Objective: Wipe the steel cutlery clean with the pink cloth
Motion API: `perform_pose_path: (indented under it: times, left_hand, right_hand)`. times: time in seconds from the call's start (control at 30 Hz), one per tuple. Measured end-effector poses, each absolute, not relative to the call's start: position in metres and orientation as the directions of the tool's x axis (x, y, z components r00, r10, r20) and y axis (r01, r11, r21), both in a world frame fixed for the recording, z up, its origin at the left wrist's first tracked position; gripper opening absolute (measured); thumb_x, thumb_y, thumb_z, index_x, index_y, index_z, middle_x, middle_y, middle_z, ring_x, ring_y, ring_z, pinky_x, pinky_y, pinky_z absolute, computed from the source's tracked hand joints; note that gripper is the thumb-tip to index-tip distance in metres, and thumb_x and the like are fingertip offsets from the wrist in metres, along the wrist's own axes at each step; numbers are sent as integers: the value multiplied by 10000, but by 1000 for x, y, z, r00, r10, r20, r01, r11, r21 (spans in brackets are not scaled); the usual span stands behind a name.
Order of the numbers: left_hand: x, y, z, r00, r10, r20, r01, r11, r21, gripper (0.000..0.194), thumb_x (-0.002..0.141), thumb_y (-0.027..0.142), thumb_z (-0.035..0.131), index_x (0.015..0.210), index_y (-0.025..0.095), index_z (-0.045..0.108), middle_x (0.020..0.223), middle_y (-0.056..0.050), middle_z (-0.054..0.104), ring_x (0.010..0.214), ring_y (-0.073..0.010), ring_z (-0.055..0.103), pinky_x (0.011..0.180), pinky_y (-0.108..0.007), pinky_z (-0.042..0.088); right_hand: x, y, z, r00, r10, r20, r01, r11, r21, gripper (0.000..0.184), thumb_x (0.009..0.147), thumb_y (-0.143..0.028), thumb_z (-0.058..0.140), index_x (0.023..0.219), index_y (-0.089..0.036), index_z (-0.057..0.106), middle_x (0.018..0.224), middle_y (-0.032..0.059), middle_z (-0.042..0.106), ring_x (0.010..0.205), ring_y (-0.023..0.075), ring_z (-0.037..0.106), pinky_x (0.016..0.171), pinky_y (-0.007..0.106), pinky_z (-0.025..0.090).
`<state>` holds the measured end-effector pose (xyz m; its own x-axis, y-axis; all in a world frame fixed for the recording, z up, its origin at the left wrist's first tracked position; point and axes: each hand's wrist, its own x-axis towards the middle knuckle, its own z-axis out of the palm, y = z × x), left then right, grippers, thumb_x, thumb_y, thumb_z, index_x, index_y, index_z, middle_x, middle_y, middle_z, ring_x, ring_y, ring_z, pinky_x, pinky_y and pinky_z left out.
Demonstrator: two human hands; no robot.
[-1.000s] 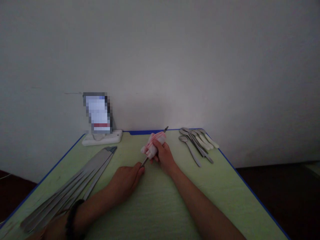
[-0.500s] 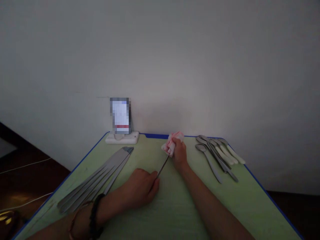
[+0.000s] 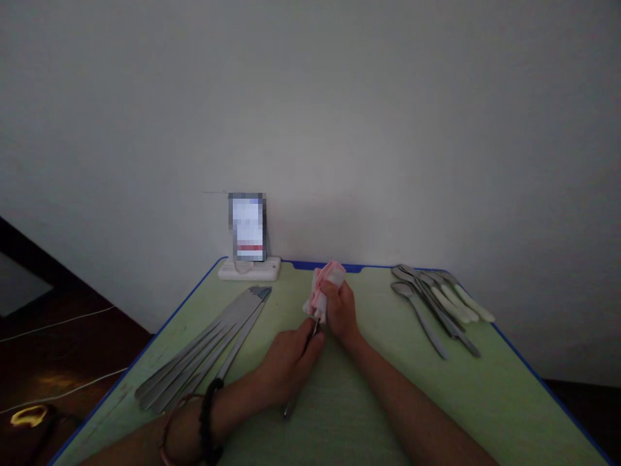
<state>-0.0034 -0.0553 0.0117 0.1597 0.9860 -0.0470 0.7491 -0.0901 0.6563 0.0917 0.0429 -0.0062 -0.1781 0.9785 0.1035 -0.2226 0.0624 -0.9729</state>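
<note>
My left hand [image 3: 291, 359] is closed around a slim piece of metal cutlery [image 3: 290, 408], whose end sticks out below the fist. A crumpled pink-and-white cloth [image 3: 330, 278] covers the far end, so I cannot tell its kind. Gripping that cloth around the metal is my right hand [image 3: 342, 310], almost touching the left one. Left of my hands lies a fan of several long, flat metal knives [image 3: 208, 346]. To the right rest a metal spoon [image 3: 420, 317] and more cutlery, including pieces with white handles [image 3: 463, 304].
A phone with a blurred screen [image 3: 248, 226] stands on a white base [image 3: 250, 268] at the back left. The green tabletop [image 3: 339, 414] has a blue edge and meets a pale wall [image 3: 388, 129]. White cables [image 3: 63, 391] run at the left.
My hands have come together: the left has slid up the cutlery toward the cloth, and the metal now shows below the left fist. The whole view has shifted slightly.
</note>
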Motion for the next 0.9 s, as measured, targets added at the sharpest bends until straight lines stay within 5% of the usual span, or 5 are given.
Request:
perform_pose_path:
  times: [0.27, 0.5, 0.67, 0.9]
  left_hand:
    - [-3, -54, 10, 246, 966, -82, 830, -166, 533, 298, 948, 315, 223, 884, 183, 482, 617, -1, 580, 552, -154, 547, 567, -249, 385]
    - [-1, -58, 16, 316, 946, -67, 795, -226, 563, 301, 932, 331, 241, 955, 179, 499, 589, 15, 538, 537, -157, 539, 554, -247, 373]
    - [-3, -58, 16, 290, 954, -70, 754, -183, 631, 278, 924, 339, 231, 921, 188, 464, 564, 34, 496, 497, -142, 500, 515, -232, 356]
    - [-5, -56, 8, 290, 956, -41, 702, -183, 688, 271, 928, 349, 218, 905, 196, 440, 537, 57, 449, 473, -127, 452, 512, -227, 344]
  right_hand:
    - [102, 48, -3, 34, 997, 74, -184, 79, -980, 154, 648, -298, 531, 549, -191, 479, 456, -45, 473, 418, 103, 408, 400, 225, 329]
    - [125, 74, -4, 88, 995, -56, -462, -9, -887, 185, 674, -329, 497, 565, -181, 518, 456, -29, 533, 382, 109, 464, 373, 226, 374]
    - [128, 73, -4, -3, 1000, -10, -433, -11, -901, 251, 695, -388, 541, 578, -166, 547, 440, -33, 527, 327, 88, 413, 289, 207, 261]
    - [125, 70, -7, -109, 994, 22, -431, -27, -902, 333, 739, -435, 494, 603, -145, 587, 443, -3, 562, 317, 85, 401, 285, 215, 242]
